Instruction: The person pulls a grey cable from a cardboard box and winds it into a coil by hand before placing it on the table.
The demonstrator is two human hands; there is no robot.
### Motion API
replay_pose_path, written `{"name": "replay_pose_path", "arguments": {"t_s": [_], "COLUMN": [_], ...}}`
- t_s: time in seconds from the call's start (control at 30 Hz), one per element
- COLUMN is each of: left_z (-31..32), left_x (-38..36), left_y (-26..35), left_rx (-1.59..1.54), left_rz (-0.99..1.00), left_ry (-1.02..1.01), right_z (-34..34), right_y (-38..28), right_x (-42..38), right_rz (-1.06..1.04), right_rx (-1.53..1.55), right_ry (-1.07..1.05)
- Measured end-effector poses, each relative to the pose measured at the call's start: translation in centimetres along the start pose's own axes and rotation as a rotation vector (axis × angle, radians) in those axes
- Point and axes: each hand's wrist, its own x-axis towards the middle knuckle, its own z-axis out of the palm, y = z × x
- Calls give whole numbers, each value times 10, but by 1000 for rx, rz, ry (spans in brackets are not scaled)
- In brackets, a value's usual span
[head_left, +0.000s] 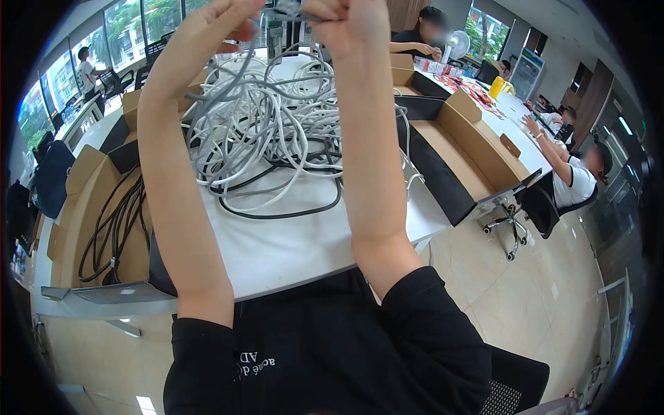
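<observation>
The head view shows open cardboard boxes on both sides of a tangled pile (277, 128). The left box (72, 218), out to the left of the left hand (213, 31) and nearer the body, contains looped black cables (116, 238). The right box (460, 138), to the right of the right hand (351, 24) and also nearer the body, shows its brown inside, dark outer side and raised flaps. The pile lies on the white table (283, 256), just nearer the body than both hands: loose, crossing loops of white and grey cable, with black loops along its near edge. A grey strand (247, 61) hangs beside the left hand. The right hand is closed, gripping a cable end (288, 9) between the two hands. The left hand's fingers are bent, partly cut off; whether they grip, one cannot tell.
</observation>
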Motion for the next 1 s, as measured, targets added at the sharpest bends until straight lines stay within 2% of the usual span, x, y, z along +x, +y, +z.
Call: {"name": "replay_pose_path", "arguments": {"t_s": [0.07,0.17,0.2,0.3,0.33,0.43,0.47,0.6,0.7,0.73,0.8,0.87,0.93,0.97,1.0], "left_z": [5,26,40,70,62,72,73,65,54,60,46,40,44,38,29], "left_x": [0,6,7,2,7,21,22,22,21,22,19,17,10,8,6], "left_y": [2,3,7,36,37,15,18,7,10,13,4,0,23,23,21], "left_rx": [35,1,-104,6,-36,-589,-759,-845,-891,-928,-1053,-950,-626,-530,-434], "left_rz": [-74,151,142,155,70,204,153,126,190,215,414,400,180,172,164], "left_ry": [-114,-75,-12,264,153,309,350,600,610,701,379,356,620,591,559], "right_z": [-5,-5,-5,8,13,27,33,32,21,14,6,-2,-11,-7,-2], "right_y": [-6,-2,1,12,16,32,41,68,81,84,87,89,89,85,81], "right_x": [2,3,3,1,-1,-5,-5,-3,2,5,7,7,11,10,8], "right_rz": [-46,-151,-160,-203,-199,-190,-186,-170,-203,-220,-226,-205,-211,-216,-243], "right_rx": [145,164,174,96,70,10,1,-35,-139,-200,-290,-347,-549,-651,-612], "right_ry": [-35,45,-21,28,8,6,46,83,68,67,57,36,10,-2,38]}}
